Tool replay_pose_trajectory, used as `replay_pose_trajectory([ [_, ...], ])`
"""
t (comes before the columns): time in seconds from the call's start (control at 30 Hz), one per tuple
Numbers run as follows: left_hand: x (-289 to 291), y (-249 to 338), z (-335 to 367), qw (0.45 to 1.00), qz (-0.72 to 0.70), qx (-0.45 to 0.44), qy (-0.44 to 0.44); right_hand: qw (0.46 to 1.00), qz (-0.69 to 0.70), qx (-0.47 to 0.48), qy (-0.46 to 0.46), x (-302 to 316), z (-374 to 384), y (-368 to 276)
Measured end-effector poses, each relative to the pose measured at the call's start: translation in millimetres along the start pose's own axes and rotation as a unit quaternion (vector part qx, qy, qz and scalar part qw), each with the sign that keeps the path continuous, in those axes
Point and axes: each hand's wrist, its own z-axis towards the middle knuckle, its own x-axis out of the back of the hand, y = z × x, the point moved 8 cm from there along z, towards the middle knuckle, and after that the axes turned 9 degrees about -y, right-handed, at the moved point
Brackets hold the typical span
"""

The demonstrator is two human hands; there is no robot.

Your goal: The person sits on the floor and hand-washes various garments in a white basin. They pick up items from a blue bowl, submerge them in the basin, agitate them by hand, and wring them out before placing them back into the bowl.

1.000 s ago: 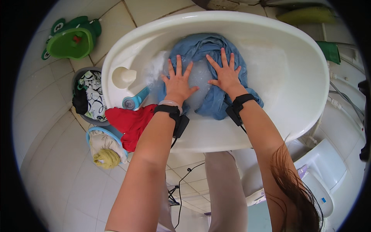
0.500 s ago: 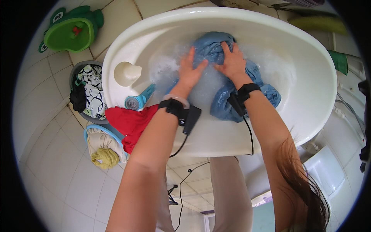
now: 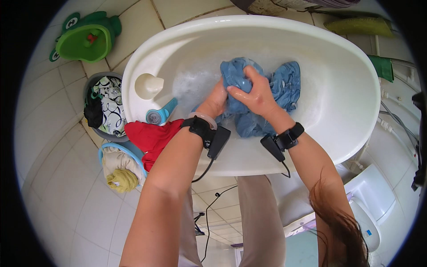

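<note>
A wet blue denim garment [image 3: 284, 86] lies bunched in soapy water in a white bathtub [image 3: 351, 58]. My right hand [image 3: 259, 93] is closed around a raised fold of it, thumb on the near side and fingers curled over the top. On the left side of that same fold is my left hand [image 3: 215, 100], gripping it with most of its fingers hidden behind the cloth. Foam [image 3: 189, 84] floats to the left of the hands. Both wrists wear black straps with a small black box and cable.
On the tub's left ledge are a white scoop [image 3: 149, 86], a blue-handled brush [image 3: 162, 112] and a red cloth [image 3: 149, 139] hanging over the rim. Left outside stand a grey basin of clothes [image 3: 106, 104], a light-blue basin [image 3: 120, 167] and a green frog-shaped potty [image 3: 86, 42].
Both hands were spread apart over the water and the denim; now they have closed on a fold of it. The cloth has been gathered and lifted between them. The view has shifted slightly.
</note>
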Motion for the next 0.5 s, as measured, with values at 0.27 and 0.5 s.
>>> replay_pose_trajectory([
  [0.27,31.4,44.2,-44.5,0.822,0.498,-0.148,0.233,0.939,-0.332,-0.049,0.072,70.6,14.4,47.5],
  [0.5,30.0,-51.6,-38.7,0.578,0.771,0.057,0.261,0.84,-0.532,-0.028,-0.1,-0.8,41.9,65.9],
])
